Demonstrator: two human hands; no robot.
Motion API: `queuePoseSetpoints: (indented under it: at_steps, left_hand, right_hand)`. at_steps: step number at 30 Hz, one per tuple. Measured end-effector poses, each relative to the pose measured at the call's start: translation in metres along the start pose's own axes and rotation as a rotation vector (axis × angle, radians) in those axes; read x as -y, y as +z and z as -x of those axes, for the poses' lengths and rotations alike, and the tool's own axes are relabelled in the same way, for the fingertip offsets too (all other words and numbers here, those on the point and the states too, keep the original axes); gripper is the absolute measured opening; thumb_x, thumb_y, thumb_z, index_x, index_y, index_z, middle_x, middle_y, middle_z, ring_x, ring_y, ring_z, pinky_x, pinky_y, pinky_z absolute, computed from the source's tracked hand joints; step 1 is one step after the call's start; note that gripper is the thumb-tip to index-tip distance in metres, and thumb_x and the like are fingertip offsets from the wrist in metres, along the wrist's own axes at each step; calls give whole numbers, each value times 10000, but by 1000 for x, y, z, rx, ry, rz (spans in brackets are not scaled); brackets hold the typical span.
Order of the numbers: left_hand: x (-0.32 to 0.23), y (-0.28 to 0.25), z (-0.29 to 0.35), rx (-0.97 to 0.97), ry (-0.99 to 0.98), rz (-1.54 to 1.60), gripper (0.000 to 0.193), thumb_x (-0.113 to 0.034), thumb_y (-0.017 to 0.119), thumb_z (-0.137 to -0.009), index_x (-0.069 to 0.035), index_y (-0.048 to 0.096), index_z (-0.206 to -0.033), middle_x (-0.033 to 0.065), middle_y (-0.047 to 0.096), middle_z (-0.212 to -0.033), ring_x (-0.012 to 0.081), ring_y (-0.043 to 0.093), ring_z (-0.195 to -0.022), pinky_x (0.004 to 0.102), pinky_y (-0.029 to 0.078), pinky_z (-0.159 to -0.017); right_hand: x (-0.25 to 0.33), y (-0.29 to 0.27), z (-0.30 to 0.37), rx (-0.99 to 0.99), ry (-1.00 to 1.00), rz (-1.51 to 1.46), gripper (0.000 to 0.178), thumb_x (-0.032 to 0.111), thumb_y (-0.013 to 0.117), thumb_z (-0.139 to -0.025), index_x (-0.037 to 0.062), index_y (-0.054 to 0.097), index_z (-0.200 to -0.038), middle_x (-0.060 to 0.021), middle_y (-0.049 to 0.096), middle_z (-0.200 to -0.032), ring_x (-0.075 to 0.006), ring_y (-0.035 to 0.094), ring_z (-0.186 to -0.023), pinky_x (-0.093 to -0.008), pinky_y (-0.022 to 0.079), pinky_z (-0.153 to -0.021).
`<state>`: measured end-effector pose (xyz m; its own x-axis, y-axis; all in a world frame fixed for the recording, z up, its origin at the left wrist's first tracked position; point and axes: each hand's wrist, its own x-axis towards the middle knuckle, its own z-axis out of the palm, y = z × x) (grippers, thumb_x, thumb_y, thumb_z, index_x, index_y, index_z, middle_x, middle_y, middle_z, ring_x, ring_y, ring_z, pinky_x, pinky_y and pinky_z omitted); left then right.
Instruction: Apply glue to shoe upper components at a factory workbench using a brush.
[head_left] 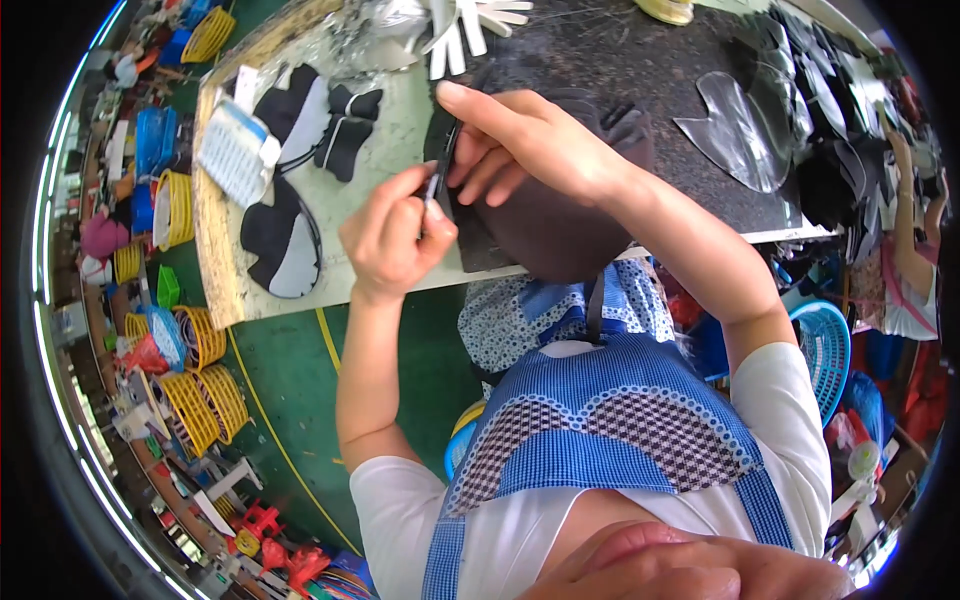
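Between my hands is a thin black piece, seen nearly edge-on above the front of the table. My left hand is closed, with thumb and finger pinching its lower end. My right hand has its thumb and curled fingers around the upper part of the same piece. Under my right wrist lies a dark brown rounded sheet, which reaches over the table's front edge. To the left lie black and grey shaped pieces and a tied black bundle.
A clear plastic packet lies at the table's left end. White strips sit at the back. Shiny dark cut sheets lie at the right. Yellow baskets stand across the green floor, and a blue basket is at my right.
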<state>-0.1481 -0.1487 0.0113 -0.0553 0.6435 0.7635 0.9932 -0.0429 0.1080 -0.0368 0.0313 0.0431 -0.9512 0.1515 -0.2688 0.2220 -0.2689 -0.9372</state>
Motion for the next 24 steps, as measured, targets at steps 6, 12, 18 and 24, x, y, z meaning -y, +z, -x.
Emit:
queuePoseSetpoints:
  at_steps: [6,12,18,24]
  left_hand:
    - [15,-16,21,-203,-247,47,177,-94,641,-852,-24,506,-763,122,657,-872,233,602,-626,299,470,-562]
    - [108,-63,39,-209,-1153,199,238,-200,651,-944,21,567,-926,73,588,-839,148,581,-797,293,467,-732]
    - [34,3,28,-201,-531,-70,611,-212,748,-878,44,457,-1352,221,510,-1360,358,505,-1239,434,369,-1079]
    - [-80,73,14,254,225,387,381,-377,606,-962,-130,579,-1250,116,606,-1249,285,581,-1207,439,459,-1029]
  right_hand:
    - [4,17,-12,-40,-175,-43,335,260,457,-1047,-49,587,-1030,-118,661,-845,-201,703,-748,-289,573,-665]
    - [3,-21,81,-325,-533,153,322,284,473,-1053,-7,584,-973,-98,656,-734,-160,634,-535,-242,513,-489]
    - [-84,-10,144,-503,205,-288,358,298,468,-1057,-38,540,-955,-148,691,-751,-188,685,-609,-257,556,-551]
    - [-92,-38,156,-419,229,92,358,301,597,-1005,-6,665,-836,-74,668,-699,-104,630,-583,-226,488,-521]
